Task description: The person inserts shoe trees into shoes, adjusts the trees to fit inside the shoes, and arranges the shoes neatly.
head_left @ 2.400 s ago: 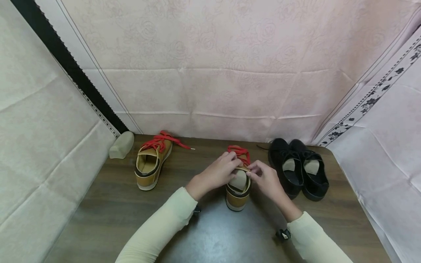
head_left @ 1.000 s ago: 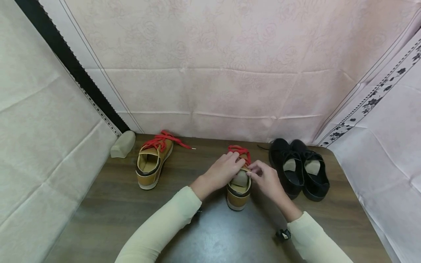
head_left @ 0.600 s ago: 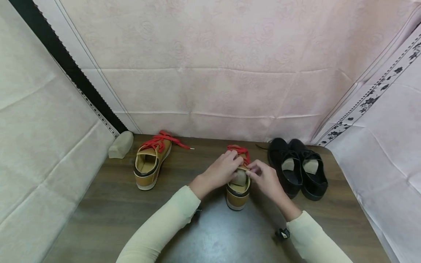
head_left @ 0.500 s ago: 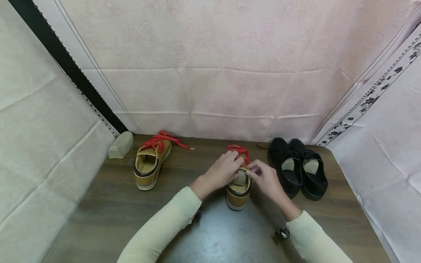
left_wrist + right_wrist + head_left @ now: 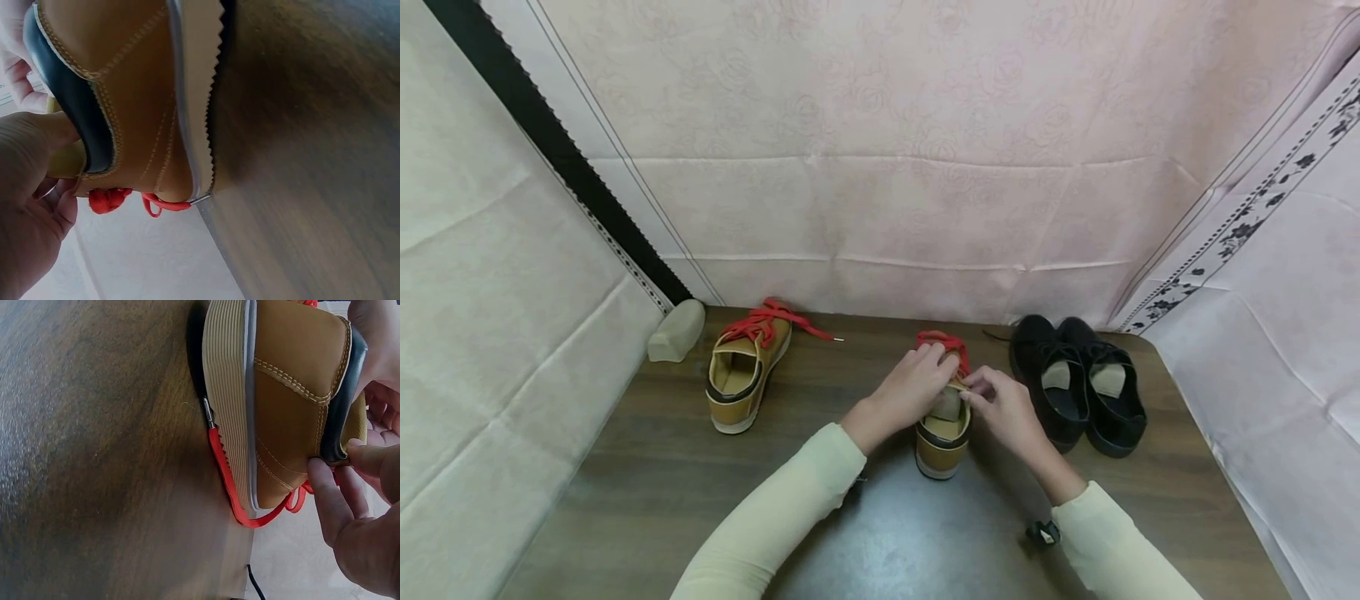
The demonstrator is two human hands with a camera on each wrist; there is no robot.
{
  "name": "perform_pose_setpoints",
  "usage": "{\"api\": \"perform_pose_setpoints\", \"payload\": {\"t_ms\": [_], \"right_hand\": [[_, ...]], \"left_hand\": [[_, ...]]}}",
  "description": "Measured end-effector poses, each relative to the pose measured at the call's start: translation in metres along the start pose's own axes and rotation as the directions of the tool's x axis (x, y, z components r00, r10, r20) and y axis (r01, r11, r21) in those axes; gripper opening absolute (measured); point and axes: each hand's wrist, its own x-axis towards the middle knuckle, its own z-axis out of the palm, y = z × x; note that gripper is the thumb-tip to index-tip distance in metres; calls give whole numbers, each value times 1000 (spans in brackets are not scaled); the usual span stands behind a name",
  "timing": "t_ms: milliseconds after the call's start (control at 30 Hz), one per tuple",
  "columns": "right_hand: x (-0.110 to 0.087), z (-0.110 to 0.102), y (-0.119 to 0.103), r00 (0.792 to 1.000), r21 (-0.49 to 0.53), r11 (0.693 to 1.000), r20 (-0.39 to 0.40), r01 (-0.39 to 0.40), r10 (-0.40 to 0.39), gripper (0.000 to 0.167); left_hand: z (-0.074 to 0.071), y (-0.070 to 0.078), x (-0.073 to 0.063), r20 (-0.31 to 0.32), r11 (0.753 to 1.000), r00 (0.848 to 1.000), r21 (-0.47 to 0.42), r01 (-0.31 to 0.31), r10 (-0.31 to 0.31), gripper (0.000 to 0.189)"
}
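Observation:
A tan shoe [image 5: 938, 460] with red laces stands on the floor between both hands, its heel toward me. Inside its opening, a pale shoe insert [image 5: 948, 407] sits under the tongue, its front part hidden. My left hand [image 5: 908, 390] lies over the tongue, thumb reaching into the opening and fingers bent beside the laces. My right hand [image 5: 1006, 410] pinches the right edge of the opening between thumb and fingers; the right wrist view shows this grip at the end of the dark collar [image 5: 345, 400].
Another tan shoe [image 5: 737, 408] with loose red laces stands to the left. Beside it, a second pale insert [image 5: 677, 332] leans at the wall. Two black shoes [image 5: 1078, 396] holding inserts stand close on the right. Patterned cloth [image 5: 880, 208] walls the back and sides.
The insert has slid forward and deeper into the shoe, showing more of the insole. My left hand has moved slightly forward and right. The right hand keeps its pinch.

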Motion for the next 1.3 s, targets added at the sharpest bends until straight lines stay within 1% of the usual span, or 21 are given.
{"api": "perform_pose_setpoints", "payload": {"t_ms": [200,267,433,633,800,1000,1133,1300], "right_hand": [[0,-1,-1,1000,-3,1000,6,1,0,12],[0,-1,-1,1000,-2,1000,5,3,-3,12],[1,-2,0,1000,-4,1000,2,11,-11,12],[0,-2,1,1000,6,1000,-2,5,-5,13],[0,-1,1,1000,11,1000,3,13,-13,15],[-4,-1,-1,999,-15,999,21,38,-37,21],[-8,-1,-3,998,-37,998,18,55,-54,28],[-14,1,-6,994,-83,991,-20,104,-106,34]], "left_hand": [[1,0,1,-6,1000,1000,7,11,-11,39],[2,0,1,-3,1000,1000,6,21,-21,41],[3,0,1,4,999,999,-11,43,-43,46],[1,-1,-2,-3,998,999,-40,47,-47,45],[-2,-4,-8,-20,996,999,-81,38,-39,39],[-9,-10,-18,-60,990,997,-136,48,-56,39],[-15,-15,-25,-86,990,994,-130,51,-62,42],[-21,-19,-33,-95,990,993,-127,58,-70,47]]}}
